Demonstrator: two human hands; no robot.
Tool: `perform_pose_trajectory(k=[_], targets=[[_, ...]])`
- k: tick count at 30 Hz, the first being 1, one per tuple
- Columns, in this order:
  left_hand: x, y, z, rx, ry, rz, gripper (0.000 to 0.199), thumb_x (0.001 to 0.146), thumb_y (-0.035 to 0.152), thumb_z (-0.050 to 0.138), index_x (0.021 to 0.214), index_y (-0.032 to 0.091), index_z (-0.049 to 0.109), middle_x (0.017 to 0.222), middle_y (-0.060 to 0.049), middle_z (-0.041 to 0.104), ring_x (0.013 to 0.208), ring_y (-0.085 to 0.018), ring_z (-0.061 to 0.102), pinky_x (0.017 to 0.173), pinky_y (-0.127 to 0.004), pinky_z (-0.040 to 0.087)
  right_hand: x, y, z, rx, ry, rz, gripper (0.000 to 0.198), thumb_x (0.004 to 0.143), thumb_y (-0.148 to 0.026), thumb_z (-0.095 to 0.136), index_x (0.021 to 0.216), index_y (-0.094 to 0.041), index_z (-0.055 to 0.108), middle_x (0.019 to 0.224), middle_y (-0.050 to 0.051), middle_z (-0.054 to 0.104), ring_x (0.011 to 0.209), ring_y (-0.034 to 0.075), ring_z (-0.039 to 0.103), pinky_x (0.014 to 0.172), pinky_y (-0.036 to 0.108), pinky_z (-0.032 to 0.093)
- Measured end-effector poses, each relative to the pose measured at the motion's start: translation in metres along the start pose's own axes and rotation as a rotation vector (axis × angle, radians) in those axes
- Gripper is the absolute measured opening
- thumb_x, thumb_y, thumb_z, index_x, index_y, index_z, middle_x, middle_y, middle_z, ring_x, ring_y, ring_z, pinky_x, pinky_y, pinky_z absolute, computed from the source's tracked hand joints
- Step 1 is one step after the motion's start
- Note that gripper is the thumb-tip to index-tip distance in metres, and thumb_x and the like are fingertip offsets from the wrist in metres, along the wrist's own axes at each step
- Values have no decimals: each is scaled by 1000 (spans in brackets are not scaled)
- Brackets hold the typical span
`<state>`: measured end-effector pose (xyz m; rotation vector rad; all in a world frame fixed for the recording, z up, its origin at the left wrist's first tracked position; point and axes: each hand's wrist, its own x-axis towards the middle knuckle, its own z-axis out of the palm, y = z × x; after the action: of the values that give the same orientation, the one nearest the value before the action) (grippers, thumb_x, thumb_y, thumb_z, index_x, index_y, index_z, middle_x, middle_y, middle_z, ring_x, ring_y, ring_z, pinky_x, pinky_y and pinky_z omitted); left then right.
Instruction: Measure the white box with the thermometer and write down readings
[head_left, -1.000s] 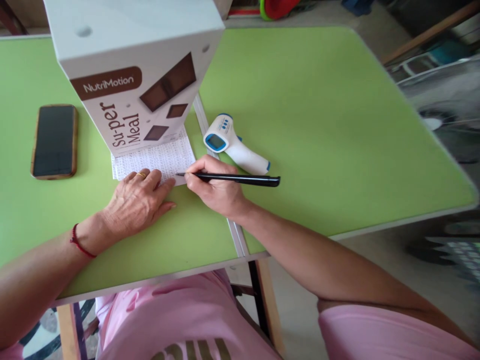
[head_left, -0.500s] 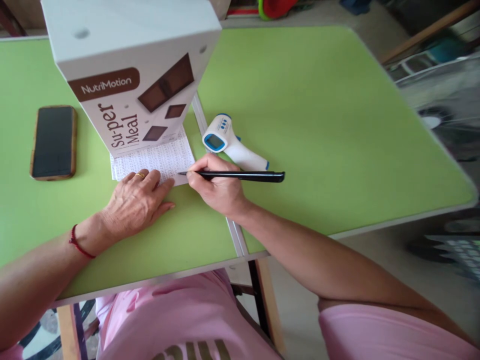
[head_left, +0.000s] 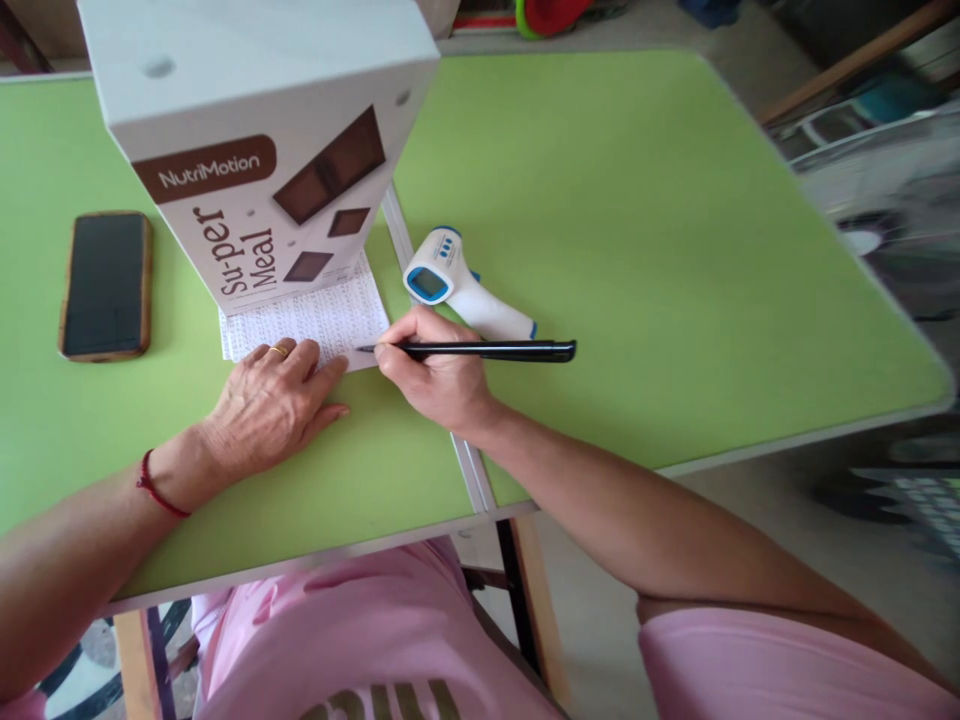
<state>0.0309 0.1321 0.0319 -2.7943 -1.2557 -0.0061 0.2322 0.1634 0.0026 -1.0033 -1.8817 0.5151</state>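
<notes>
Since the earlier frames, the tip of the pen [head_left: 487,351] has crept a little rightward over the paper [head_left: 300,320], and its blunt end, beyond the knuckles, has swung slightly farther from the person; the left hand [head_left: 262,410] stays where it was on the sheet.

The right hand [head_left: 435,375] pinches the pen near its point between thumb and fingers. The pen is glossy black and slim, with a dark, narrow tip, and slants low out over that hand. Whether the tip touches the paper is too small to tell. The left hand lies palm down, fingers close together and gently bent on the paper's near edge, thumb held apart; it wears a gold ring [head_left: 279,350].

Just ahead of both hands, the paper is white and filled with close rows of small dark handwriting, too fine to read. Its far part disappears at the foot of a tall white box [head_left: 244,235], printed with brown shapes and "NutriMotion Su-per Meal", which stands beyond the left hand. A phone [head_left: 106,285] in a brown case lies to the left of that hand, and a white and blue gun-shaped device [head_left: 465,290] rests just beyond the right one.
</notes>
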Motion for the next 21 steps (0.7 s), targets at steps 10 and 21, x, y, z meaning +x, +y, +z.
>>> perform_pose_trajectory(k=[10,21], targets=[[-1,0,1,-1,42,5,41,94,48,52,118,17,62,91,-9,60,81,-27,59,66,-37,50,-1,1,2,-21,-15,15,14,83,-23,58,70,-21,54,60,-5,59,53,9,49,52,24,40],[-1,-1,2,-9,53,12,40,94,48,51,117,17,62,90,-10,59,80,-27,59,64,-37,49,-1,1,2,-10,-35,8,13,83,-21,58,71,-21,53,60,-5,58,51,8,47,50,23,39]])
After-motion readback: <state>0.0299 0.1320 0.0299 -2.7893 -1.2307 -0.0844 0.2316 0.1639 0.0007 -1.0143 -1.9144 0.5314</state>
